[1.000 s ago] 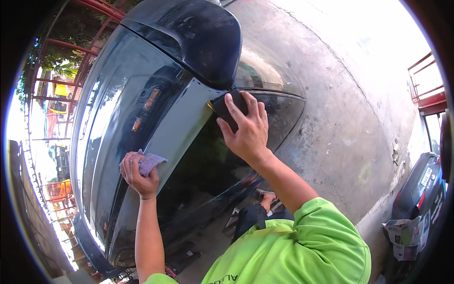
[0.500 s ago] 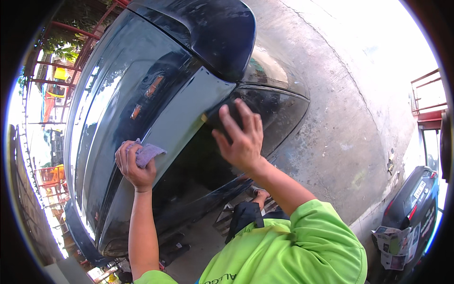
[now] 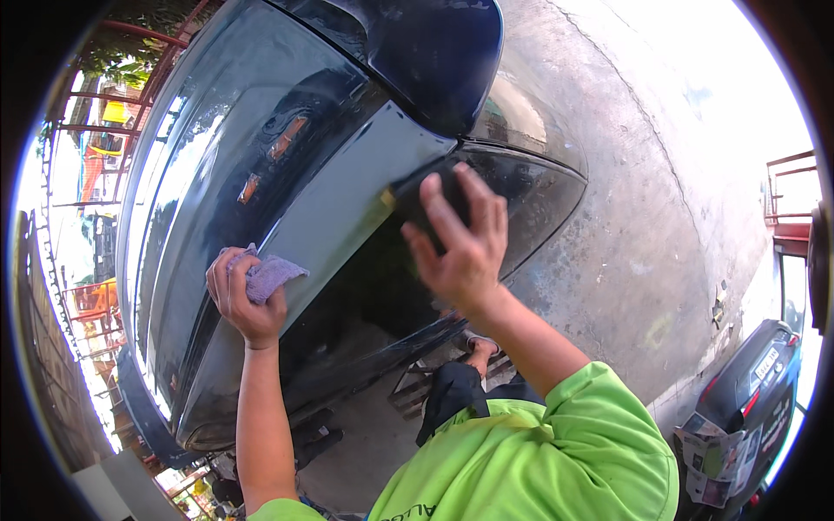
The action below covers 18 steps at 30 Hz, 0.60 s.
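Note:
My left hand rests on the dark car, its fingers curled round a crumpled purple cloth. Beside it a matte grey strip runs up the bodywork between glossy dark surfaces. My right hand, smeared by motion, is over the right edge of that strip. Under its fingers is a dark block with a yellowish end, partly hidden by the hand and blurred, lying against the strip.
Concrete floor stretches to the right of the car. A second dark car stands at the lower right, with newspaper sheets on it. Red metal railings line the far left. A slatted grate is near my foot.
The view has shifted a little, so the car sits further right in it. My right hand and the dark block appear further right, while my left hand keeps hold of the cloth.

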Motion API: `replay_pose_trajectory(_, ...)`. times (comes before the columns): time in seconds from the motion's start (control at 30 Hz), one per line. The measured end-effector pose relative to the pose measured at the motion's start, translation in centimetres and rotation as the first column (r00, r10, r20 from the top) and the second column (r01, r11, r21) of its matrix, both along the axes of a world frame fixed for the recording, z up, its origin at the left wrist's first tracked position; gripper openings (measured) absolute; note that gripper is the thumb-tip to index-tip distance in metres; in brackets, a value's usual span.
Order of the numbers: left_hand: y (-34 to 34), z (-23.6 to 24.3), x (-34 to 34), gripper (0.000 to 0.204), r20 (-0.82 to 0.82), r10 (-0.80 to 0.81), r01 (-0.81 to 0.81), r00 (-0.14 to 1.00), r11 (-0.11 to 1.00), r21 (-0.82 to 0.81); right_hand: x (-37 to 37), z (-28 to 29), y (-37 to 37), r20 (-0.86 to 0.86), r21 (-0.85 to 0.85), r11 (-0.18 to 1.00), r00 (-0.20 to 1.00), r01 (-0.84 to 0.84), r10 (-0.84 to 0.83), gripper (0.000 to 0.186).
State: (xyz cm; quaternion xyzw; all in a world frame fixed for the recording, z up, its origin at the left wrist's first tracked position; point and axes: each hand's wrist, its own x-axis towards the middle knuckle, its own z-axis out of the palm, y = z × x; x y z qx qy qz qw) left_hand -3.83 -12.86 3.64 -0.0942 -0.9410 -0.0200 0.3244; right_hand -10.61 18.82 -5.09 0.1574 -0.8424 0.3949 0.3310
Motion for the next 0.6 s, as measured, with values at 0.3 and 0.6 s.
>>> replay_pose_trajectory(0.3,0.4,0.3,-0.3,0.031,-0.016,-0.019,0.019,1.0,1.0,-0.005,0.1,0.2,0.1,-0.045,-0.02,0.985,0.984,-0.171,0.17,0.06)
replay_pose_trajectory(0.6,0.2,0.0,-0.1,0.029,-0.001,-0.016,0.016,1.0,1.0,0.004,-0.4,-0.2,0.7,-0.013,-0.082,0.994,0.997,-0.075,0.074,0.064)
